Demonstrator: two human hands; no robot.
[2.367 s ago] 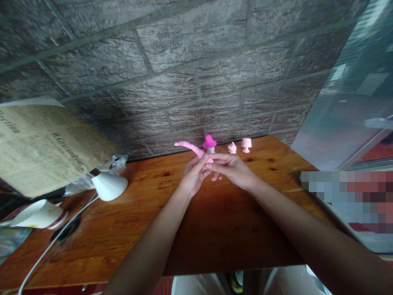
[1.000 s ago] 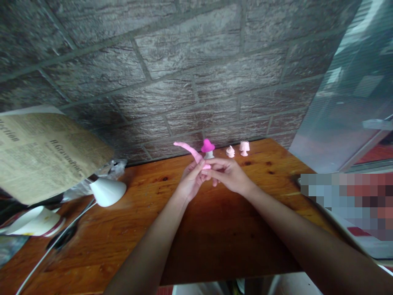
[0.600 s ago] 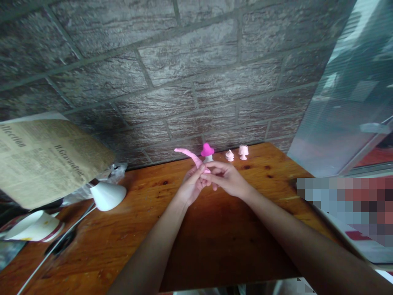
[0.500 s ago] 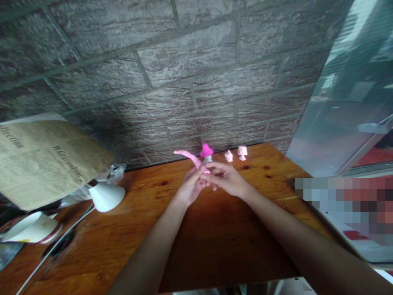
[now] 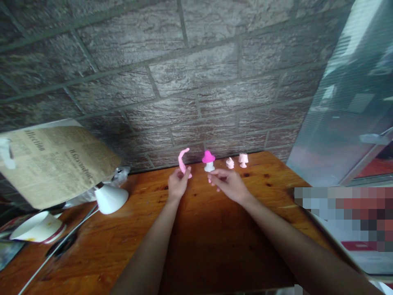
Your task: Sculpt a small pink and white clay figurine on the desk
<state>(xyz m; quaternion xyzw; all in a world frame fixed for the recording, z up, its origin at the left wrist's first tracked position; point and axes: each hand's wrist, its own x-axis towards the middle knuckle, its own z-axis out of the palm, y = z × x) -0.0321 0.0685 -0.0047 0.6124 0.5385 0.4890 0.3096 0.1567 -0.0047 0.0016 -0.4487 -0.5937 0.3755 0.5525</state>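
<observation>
My left hand [image 5: 177, 184] is raised over the wooden table [image 5: 196, 237] and pinches the lower end of a curved pink clay strip [image 5: 183, 160], which stands up from my fingers. My right hand [image 5: 229, 184] hovers a little to the right, fingers curled around a small pink clay bit [image 5: 210, 179]. Just behind my hands, near the wall, stands a mushroom figure with a bright pink cap [image 5: 208, 160]. Two small pale pink clay figures [image 5: 230, 162] [image 5: 243, 159] stand to its right.
A brick-patterned wall [image 5: 184, 82] runs along the back of the table. At the left are a white desk lamp [image 5: 109, 198] with its cord, a newspaper-print sheet [image 5: 55, 164], crumpled clear plastic [image 5: 120, 175] and a white cup [image 5: 37, 231] lying on its side. A glass pane [image 5: 346, 106] stands at the right.
My hands were joined on the pink strip; now they have drawn apart. The left hand moved left with the long strip, and the right keeps a small pinched-off bit.
</observation>
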